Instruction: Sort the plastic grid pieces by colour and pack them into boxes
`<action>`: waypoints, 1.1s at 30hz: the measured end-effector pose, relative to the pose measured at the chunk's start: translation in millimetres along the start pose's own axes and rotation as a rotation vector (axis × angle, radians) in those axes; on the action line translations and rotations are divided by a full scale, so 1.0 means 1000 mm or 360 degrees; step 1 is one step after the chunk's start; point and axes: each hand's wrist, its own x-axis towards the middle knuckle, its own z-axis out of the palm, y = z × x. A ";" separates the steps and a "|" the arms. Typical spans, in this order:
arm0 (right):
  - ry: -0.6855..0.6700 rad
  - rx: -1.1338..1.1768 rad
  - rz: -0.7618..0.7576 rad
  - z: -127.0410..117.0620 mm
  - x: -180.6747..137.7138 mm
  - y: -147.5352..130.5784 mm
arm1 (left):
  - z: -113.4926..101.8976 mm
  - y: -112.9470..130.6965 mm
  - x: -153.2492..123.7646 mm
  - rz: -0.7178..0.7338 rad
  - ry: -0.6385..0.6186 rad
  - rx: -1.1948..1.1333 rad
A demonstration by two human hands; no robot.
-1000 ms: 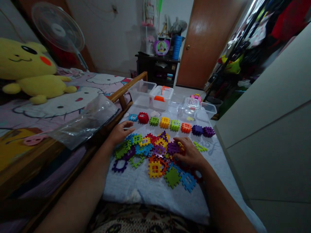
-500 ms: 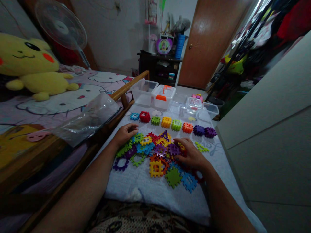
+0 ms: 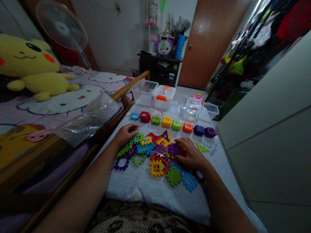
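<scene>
Flat interlocking plastic building pieces with notched edges lie in a loose heap on the cloth-covered surface. At the heap's left edge rests my left hand [image 3: 126, 133], its fingers loosely bent and apart with nothing in them, beside a green window piece [image 3: 138, 138]. My right hand [image 3: 190, 152] lies over the heap's right side, thumb and fingers spread around a purple square piece [image 3: 174, 149]. Its palm hides some pieces beneath. Nearer me lie a yellow window piece [image 3: 156, 168], a green square piece [image 3: 173, 177] and a blue piece [image 3: 189, 182].
Behind the heap runs a row of stacked pieces sorted by colour, including a red stack [image 3: 145, 116] and a purple stack [image 3: 210, 132]. Farther back stand clear plastic boxes [image 3: 144, 94] and an orange-handled box [image 3: 163, 103]. A wooden bed rail [image 3: 131, 84] borders the left; a pale cabinet [image 3: 272, 129], the right.
My right hand's fingers have shifted very slightly over the heap. The left hand and the pieces look the same.
</scene>
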 end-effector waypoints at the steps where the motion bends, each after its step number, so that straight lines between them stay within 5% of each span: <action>1: -0.0002 -0.0003 -0.0005 0.000 0.000 0.000 | 0.000 -0.001 0.000 -0.0005 -0.0001 0.0001; 33: -0.0019 -0.0032 -0.0050 0.006 0.003 0.001 | 0.000 0.006 -0.002 -0.0024 -0.0020 0.0008</action>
